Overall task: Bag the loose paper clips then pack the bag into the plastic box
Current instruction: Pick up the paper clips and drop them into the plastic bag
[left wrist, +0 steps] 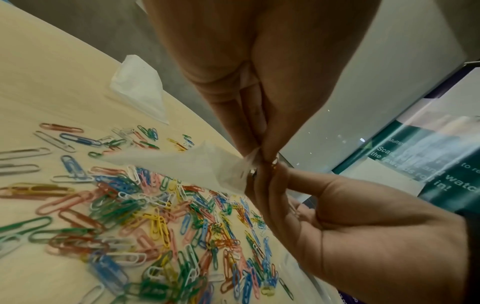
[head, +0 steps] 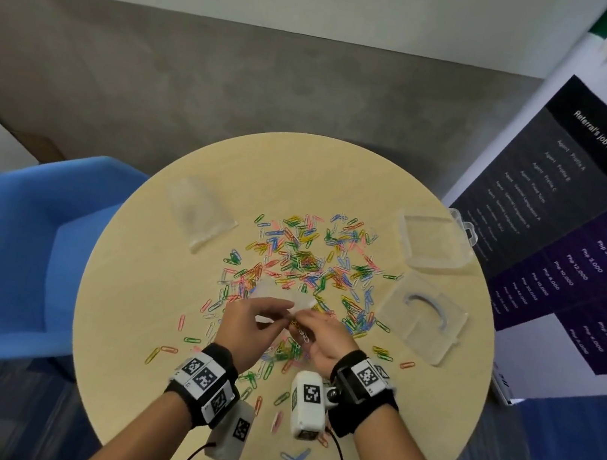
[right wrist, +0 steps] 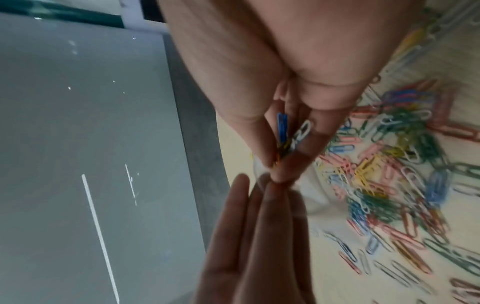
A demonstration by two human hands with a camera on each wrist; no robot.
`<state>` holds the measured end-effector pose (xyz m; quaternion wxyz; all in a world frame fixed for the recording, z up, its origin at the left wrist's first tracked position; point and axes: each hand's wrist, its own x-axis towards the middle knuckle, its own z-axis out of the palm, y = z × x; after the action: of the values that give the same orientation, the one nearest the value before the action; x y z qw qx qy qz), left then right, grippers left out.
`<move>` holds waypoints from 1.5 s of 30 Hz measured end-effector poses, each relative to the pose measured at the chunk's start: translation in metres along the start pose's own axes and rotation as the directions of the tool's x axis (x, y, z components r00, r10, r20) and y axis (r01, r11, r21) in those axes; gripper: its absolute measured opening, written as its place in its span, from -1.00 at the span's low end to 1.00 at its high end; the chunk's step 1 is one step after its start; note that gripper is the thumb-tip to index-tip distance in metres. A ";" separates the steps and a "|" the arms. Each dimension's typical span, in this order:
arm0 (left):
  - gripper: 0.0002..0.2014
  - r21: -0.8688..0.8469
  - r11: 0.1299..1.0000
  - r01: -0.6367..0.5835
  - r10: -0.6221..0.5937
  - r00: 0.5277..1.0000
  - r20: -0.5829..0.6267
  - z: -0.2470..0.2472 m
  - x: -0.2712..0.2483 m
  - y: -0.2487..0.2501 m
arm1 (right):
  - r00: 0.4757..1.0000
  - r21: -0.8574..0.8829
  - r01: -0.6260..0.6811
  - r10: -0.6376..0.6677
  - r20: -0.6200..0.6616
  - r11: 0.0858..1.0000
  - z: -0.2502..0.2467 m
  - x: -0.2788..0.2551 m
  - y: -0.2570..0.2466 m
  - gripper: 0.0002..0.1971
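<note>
Loose coloured paper clips [head: 305,261] lie spread over the middle of the round table [head: 151,286]. Just above the near part of the pile, my left hand [head: 283,313] pinches the mouth of a small clear bag [head: 280,297]. The left wrist view shows the bag [left wrist: 194,166] hanging out from those fingertips [left wrist: 253,152]. My right hand [head: 299,327] pinches a small bunch of paper clips [right wrist: 285,133] at the bag's mouth, fingertips against the left hand's. The clear plastic box [head: 431,245] stands open at the right, its other half [head: 423,316] nearer me.
A stack of spare clear bags [head: 200,214] lies on the table's left side. A blue chair [head: 27,247] stands left of the table. A printed banner [head: 585,232] leans close to the table's right edge.
</note>
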<state>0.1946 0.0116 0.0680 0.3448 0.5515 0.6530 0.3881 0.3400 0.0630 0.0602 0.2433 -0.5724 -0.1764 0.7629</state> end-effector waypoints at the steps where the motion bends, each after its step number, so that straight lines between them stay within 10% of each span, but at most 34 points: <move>1: -0.80 0.007 1.000 0.004 -0.004 1.000 0.012 -0.001 0.001 0.000 | 1.000 0.014 0.016 -0.015 -0.027 1.000 0.002 0.000 0.002 -0.93; 11: -0.76 -0.124 0.983 0.136 -0.135 0.991 0.017 -0.006 0.006 -0.010 | 0.987 -0.152 0.158 -0.157 0.017 0.976 0.028 -0.014 -0.007 -0.54; 17: -0.80 -0.198 0.962 0.190 -0.199 0.980 -0.028 -0.010 0.015 -0.017 | 0.854 -0.633 0.449 -0.511 0.097 0.630 0.021 -0.021 -0.006 -0.82; 22: -0.86 -0.205 0.952 0.229 -0.248 0.966 -0.071 -0.024 0.014 -0.025 | 0.898 -0.748 0.323 -0.438 0.048 0.580 -0.044 -0.023 -0.014 -0.83; 26: -0.91 -0.275 0.932 0.234 -0.267 0.960 -0.087 -0.034 0.011 -0.026 | 0.985 -0.961 -0.099 -0.114 -0.132 0.260 -0.107 -0.026 0.020 -0.04; 30: -0.91 -0.299 0.924 0.238 -0.278 0.956 -0.099 -0.034 0.010 -0.027 | 0.987 -0.993 0.016 -0.161 -0.003 0.116 -0.113 -0.035 0.073 0.45; 36: -0.88 -0.322 0.914 0.248 -0.283 0.957 -0.066 -0.028 -0.003 -0.024 | 0.912 -0.983 0.185 -0.369 0.178 -0.017 -0.097 -0.019 0.102 0.40; 45: -0.84 -0.339 0.910 0.237 -0.283 0.955 -0.090 -0.038 -0.016 -0.026 | 0.824 -0.932 0.226 -0.454 0.338 -0.284 -0.096 -0.014 0.116 -0.41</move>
<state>0.1515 -0.0112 0.0626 0.4338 0.3673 0.6700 0.4776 0.4153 -0.0409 -0.0187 -0.0519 -0.5296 -0.8209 0.2072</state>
